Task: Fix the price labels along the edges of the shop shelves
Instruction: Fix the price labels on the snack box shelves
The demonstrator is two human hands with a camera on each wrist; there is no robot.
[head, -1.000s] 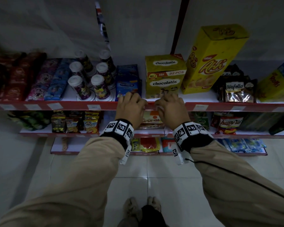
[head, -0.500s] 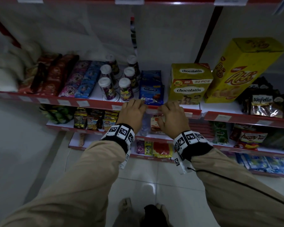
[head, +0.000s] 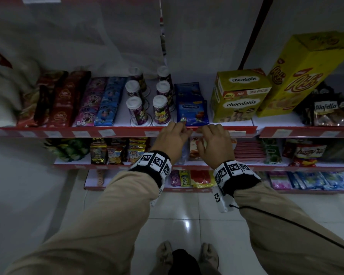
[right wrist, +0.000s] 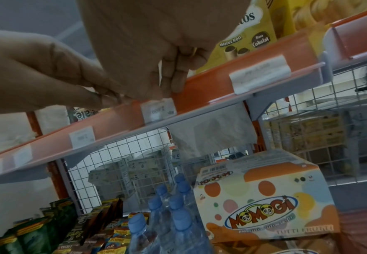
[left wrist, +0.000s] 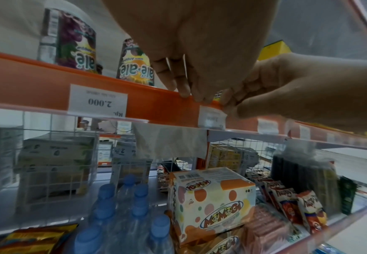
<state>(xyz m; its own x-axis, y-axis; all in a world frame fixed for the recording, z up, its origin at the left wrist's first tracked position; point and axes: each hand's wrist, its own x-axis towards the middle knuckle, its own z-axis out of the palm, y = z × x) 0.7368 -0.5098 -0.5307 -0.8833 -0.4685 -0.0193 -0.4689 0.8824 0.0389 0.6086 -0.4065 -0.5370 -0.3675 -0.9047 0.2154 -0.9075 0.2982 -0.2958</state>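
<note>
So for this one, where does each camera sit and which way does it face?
Head: on the head, looking forward and down at the red shelf edge; both sleeves, left hand, right hand and feet show.
Left wrist: under the left hand, looking up at the price label; the right hand enters from the right.
Right wrist: under the right hand, facing the same label; the left hand enters from the left.
Shared: both wrist views show the Momogi box and blue-capped bottles.

My sleeves (head: pixel 107 225) are beige, my wristbands (head: pixel 155 161) black-and-white checked. The shelf edge (left wrist: pixel 36 80) is orange-red, its labels (left wrist: pixel 97 101) white. Yellow boxes (head: pixel 238 96), blue-capped bottles (right wrist: pixel 178 202), an orange-spotted white carton (right wrist: pixel 263 202).
</note>
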